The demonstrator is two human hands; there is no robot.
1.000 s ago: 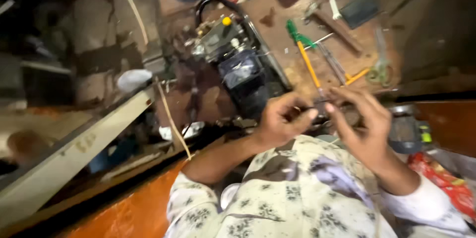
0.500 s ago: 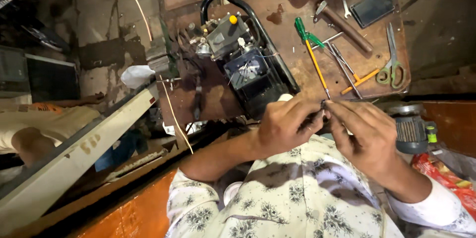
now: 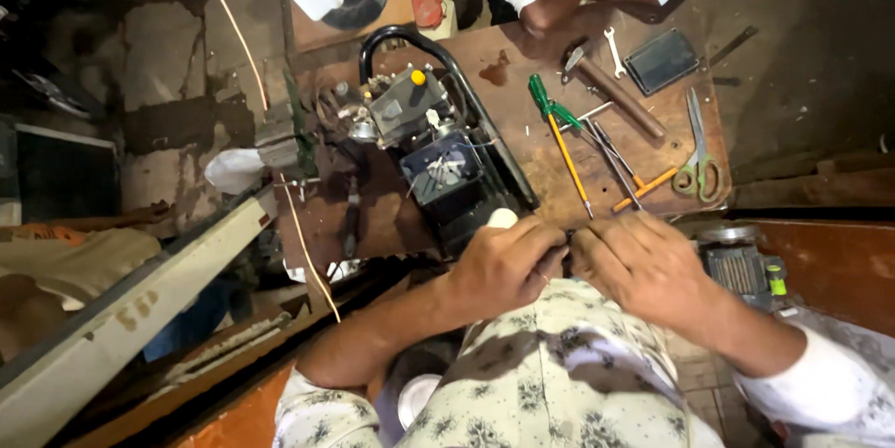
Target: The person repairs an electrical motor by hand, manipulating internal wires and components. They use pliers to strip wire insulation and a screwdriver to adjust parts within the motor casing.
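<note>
Your left hand [image 3: 503,266] and right hand [image 3: 643,266] met at lower centre of the frame, fingertips pressed together on a small dark part [image 3: 567,248] between them; its long axis could not be told. The black motor unit [image 3: 447,173] lay just above, nearer your left hand.

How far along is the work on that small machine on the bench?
Done: the black machine sits opened up, with screwdrivers and scissors laid out on the wooden bench. In hand: the left hand and right hand pinch something too small to identify. Left: the machine remains open.
</note>
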